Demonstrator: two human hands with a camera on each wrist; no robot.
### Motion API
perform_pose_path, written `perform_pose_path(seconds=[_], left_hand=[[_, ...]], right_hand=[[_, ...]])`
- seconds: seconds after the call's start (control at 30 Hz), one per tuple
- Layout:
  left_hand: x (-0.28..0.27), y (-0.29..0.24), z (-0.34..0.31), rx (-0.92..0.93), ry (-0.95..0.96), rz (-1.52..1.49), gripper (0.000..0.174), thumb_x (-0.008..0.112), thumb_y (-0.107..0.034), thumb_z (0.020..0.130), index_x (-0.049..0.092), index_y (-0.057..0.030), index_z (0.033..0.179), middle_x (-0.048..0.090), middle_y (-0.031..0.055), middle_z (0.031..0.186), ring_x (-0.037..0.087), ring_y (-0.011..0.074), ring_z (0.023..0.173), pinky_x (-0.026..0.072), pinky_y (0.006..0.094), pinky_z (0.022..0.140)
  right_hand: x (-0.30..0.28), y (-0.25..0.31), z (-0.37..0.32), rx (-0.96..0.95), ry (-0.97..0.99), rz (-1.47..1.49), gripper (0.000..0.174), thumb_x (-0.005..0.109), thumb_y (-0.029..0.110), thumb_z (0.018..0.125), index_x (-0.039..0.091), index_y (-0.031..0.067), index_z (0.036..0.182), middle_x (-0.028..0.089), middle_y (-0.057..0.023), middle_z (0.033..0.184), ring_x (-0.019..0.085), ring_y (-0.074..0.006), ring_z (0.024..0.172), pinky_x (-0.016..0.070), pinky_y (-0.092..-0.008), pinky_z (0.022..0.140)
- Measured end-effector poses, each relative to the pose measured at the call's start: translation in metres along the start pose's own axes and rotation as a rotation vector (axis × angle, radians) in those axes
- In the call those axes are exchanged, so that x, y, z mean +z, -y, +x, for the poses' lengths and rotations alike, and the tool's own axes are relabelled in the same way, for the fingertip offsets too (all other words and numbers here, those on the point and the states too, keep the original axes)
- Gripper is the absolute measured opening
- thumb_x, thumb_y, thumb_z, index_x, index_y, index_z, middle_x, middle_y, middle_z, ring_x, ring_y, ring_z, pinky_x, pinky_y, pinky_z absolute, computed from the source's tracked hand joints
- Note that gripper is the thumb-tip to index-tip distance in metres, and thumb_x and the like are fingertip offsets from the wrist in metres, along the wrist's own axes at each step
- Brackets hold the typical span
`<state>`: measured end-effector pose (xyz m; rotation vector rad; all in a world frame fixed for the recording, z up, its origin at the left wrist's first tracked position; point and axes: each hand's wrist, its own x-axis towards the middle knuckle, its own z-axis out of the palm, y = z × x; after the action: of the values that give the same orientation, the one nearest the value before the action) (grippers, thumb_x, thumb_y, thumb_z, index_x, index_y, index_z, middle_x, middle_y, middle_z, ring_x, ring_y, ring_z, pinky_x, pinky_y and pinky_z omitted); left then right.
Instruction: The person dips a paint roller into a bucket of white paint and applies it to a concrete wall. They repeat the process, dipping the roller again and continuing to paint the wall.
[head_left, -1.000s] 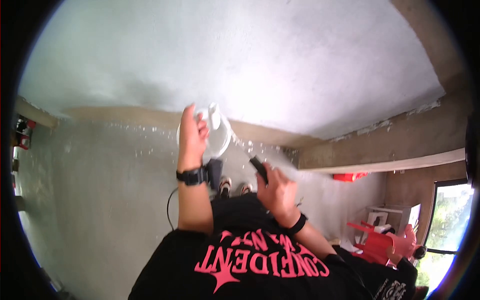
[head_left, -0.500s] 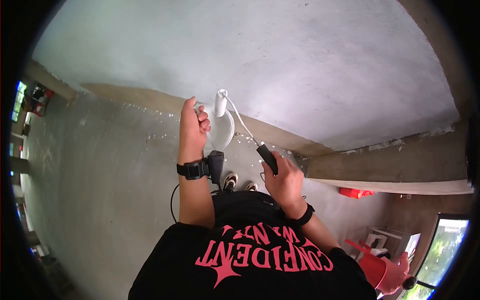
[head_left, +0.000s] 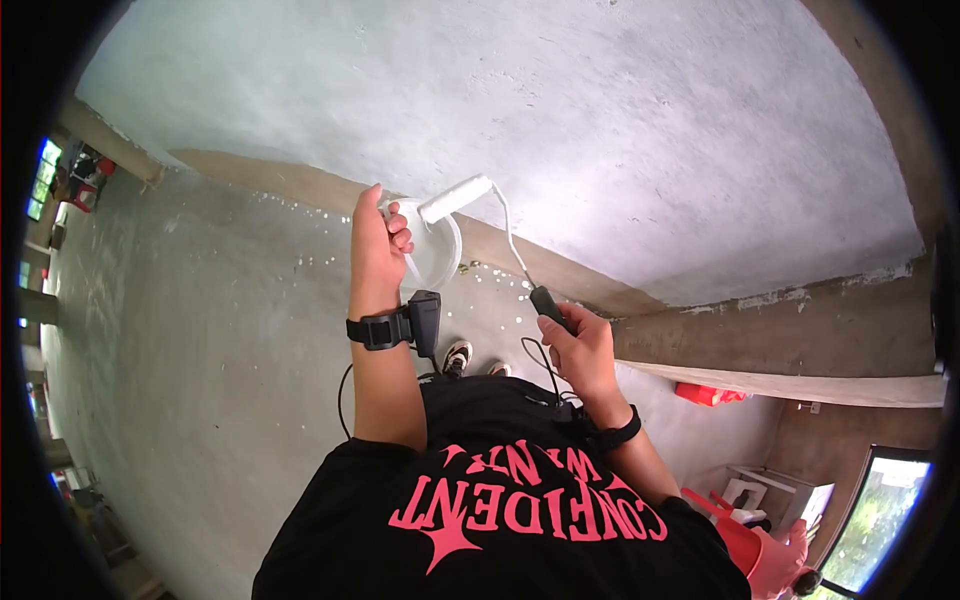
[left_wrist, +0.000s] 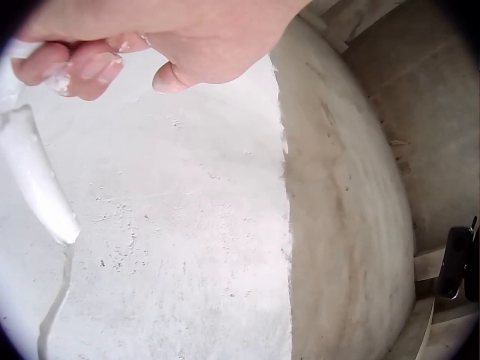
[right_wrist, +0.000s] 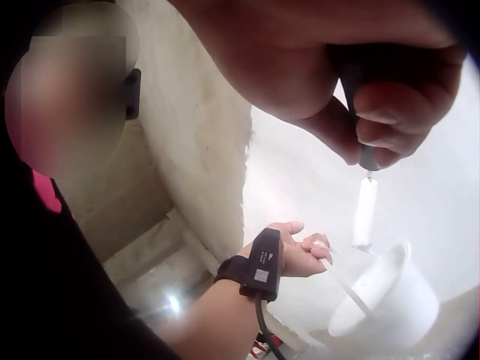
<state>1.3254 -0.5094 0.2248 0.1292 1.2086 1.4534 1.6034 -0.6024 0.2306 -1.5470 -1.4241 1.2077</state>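
Observation:
My left hand (head_left: 380, 238) is raised and grips the thin wire handle of a small white paint bucket (head_left: 442, 252); its curled fingers (left_wrist: 71, 67) show in the left wrist view. My right hand (head_left: 577, 345) grips the black handle (head_left: 548, 303) of a paint roller. The white roller sleeve (head_left: 455, 198) lies sideways just above the bucket's rim, close to the white-painted wall (head_left: 560, 110). The right wrist view shows the right hand (right_wrist: 375, 97) above, the roller (right_wrist: 365, 210) below it, the bucket (right_wrist: 386, 296) and the left hand (right_wrist: 300, 251).
A bare brown plaster band (head_left: 300, 190) runs along the wall's foot above a grey concrete floor (head_left: 200, 330) speckled with white drips. A red object (head_left: 705, 393) lies by the right wall, with a red chair (head_left: 735, 525) at the lower right. My shoes (head_left: 458, 355) stand below the bucket.
The roller came up out of the bucket and turned from upright to sideways above the rim. My right hand shifted right and slightly lower. The left hand kept holding the bucket.

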Motion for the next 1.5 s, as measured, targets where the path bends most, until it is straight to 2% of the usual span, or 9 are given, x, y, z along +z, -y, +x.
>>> perform_pose_path(seconds=[0.07,0.17,0.3,0.47,0.67,0.9,1.07,1.3,1.5], left_hand=[[0.000,0.001,0.000,-0.002,-0.007,-0.006,0.039,0.051,-0.049,0.090,0.047,-0.0127,0.076,0.034,-0.0055,0.056,0.032,0.0104,0.046,0.0265,0.0276,0.049],[-0.002,0.002,-0.001,-0.007,0.000,-0.005,0.039,0.050,-0.049,0.090,0.046,-0.0129,0.077,0.034,-0.0055,0.056,0.031,0.0104,0.046,0.0267,0.0275,0.049],[0.000,0.002,-0.003,0.008,0.006,0.007,0.039,0.050,-0.049,0.090,0.047,-0.0121,0.078,0.033,-0.0052,0.055,0.030,0.0106,0.045,0.0271,0.0277,0.050],[0.002,0.002,-0.006,0.013,-0.008,-0.025,0.036,0.053,-0.046,0.089,0.046,-0.0143,0.074,0.034,-0.0057,0.055,0.028,0.0088,0.045,0.0250,0.0266,0.048],[0.004,0.000,-0.012,0.030,0.009,-0.018,0.037,0.054,-0.047,0.089,0.045,-0.0143,0.074,0.033,-0.0056,0.055,0.028,0.0090,0.046,0.0253,0.0268,0.048],[0.005,0.001,-0.016,0.024,0.014,-0.027,0.037,0.054,-0.048,0.089,0.044,-0.0146,0.074,0.034,-0.0060,0.055,0.028,0.0085,0.046,0.0255,0.0268,0.049],[0.004,0.004,-0.019,0.026,0.008,-0.027,0.037,0.054,-0.047,0.089,0.044,-0.0147,0.074,0.034,-0.0062,0.055,0.028,0.0083,0.046,0.0252,0.0264,0.049],[0.003,0.006,-0.019,0.012,0.028,-0.015,0.039,0.052,-0.048,0.090,0.045,-0.0124,0.077,0.033,-0.0058,0.056,0.029,0.0096,0.046,0.0256,0.0268,0.049],[0.003,0.007,-0.021,0.006,0.021,-0.013,0.038,0.052,-0.048,0.090,0.045,-0.0120,0.078,0.032,-0.0056,0.055,0.028,0.0097,0.046,0.0253,0.0269,0.049]], right_hand=[[-0.010,0.008,0.001,0.268,0.172,0.315,0.022,0.062,0.014,0.092,0.063,-0.0053,0.101,0.058,-0.0025,0.068,0.046,-0.0058,0.048,0.0320,-0.0224,0.040],[-0.017,0.002,0.005,0.388,0.278,0.483,0.025,0.058,0.018,0.095,0.059,-0.0055,0.103,0.055,-0.0035,0.070,0.045,-0.0071,0.047,0.0311,-0.0218,0.037],[-0.019,0.001,0.006,0.464,0.388,0.634,0.027,0.056,0.021,0.096,0.058,-0.0050,0.102,0.054,-0.0030,0.071,0.045,-0.0070,0.047,0.0326,-0.0215,0.037],[-0.020,-0.008,0.010,0.605,0.575,0.856,0.031,0.047,0.024,0.100,0.053,-0.0049,0.109,0.050,-0.0018,0.070,0.042,-0.0078,0.046,0.0322,-0.0212,0.038],[-0.021,-0.026,0.013,0.744,0.725,1.087,0.033,0.045,0.029,0.102,0.052,-0.0016,0.111,0.049,-0.0003,0.068,0.041,-0.0079,0.046,0.0330,-0.0202,0.037],[-0.017,-0.020,0.010,0.786,0.803,1.028,0.034,0.043,0.032,0.103,0.052,-0.0004,0.108,0.045,0.0023,0.065,0.040,-0.0057,0.043,0.0311,-0.0183,0.033],[-0.011,-0.020,0.006,0.672,0.778,0.799,0.033,0.049,0.035,0.102,0.053,0.0023,0.105,0.044,0.0054,0.064,0.038,-0.0032,0.043,0.0293,-0.0177,0.034],[-0.010,-0.017,-0.001,0.646,0.789,0.672,0.038,0.048,0.040,0.102,0.053,0.0020,0.104,0.043,0.0052,0.064,0.038,-0.0028,0.045,0.0299,-0.0184,0.035],[-0.010,-0.025,-0.003,0.587,0.826,0.705,0.043,0.044,0.042,0.103,0.053,0.0006,0.111,0.047,0.0014,0.076,0.041,-0.0040,0.050,0.0318,-0.0186,0.037]])
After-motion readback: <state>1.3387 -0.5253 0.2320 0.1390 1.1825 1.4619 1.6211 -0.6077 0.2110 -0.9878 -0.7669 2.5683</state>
